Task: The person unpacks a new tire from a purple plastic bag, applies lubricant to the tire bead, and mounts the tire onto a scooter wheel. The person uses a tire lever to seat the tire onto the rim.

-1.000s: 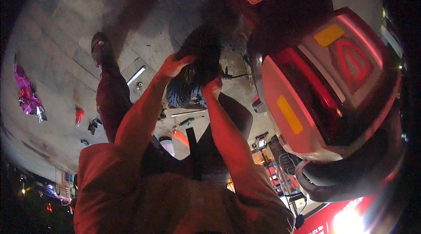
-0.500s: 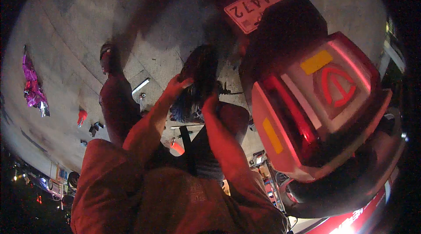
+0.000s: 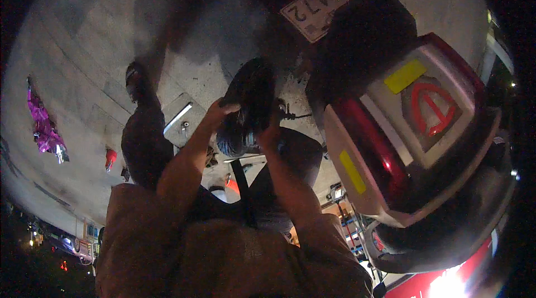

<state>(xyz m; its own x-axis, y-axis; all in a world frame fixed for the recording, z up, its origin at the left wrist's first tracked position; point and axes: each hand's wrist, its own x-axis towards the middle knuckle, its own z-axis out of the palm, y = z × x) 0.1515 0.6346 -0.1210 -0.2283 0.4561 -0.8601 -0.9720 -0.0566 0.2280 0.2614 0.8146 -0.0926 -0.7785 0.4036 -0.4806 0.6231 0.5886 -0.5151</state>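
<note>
A black scooter tire [image 3: 254, 88] stands upright between my knees, its tread facing me. On its left side, my left hand [image 3: 221, 110] is closed around the edge, with the thumb laid over the tread. From the right, my right hand [image 3: 270, 135] grips the tire lower down; its fingers are mostly hidden in shadow. Beside me on the right is a scooter whose light-coloured rear box [image 3: 385, 147] has yellow patches and a red emblem. Its license plate [image 3: 321, 7] shows beyond the box.
Crumpled purple wrapping [image 3: 44, 125] and a small red object [image 3: 110, 158] lie on the pavement to the left. A silvery bar [image 3: 178, 117] rests near my left leg. Between my legs are an orange-red item [image 3: 231, 182] and a thin metal rod [image 3: 245, 159]. Shelves stand behind at lower right.
The red glow over my arms and the scooter box has faded. Both hands keep their hold on the tire, which has shifted only slightly.
</note>
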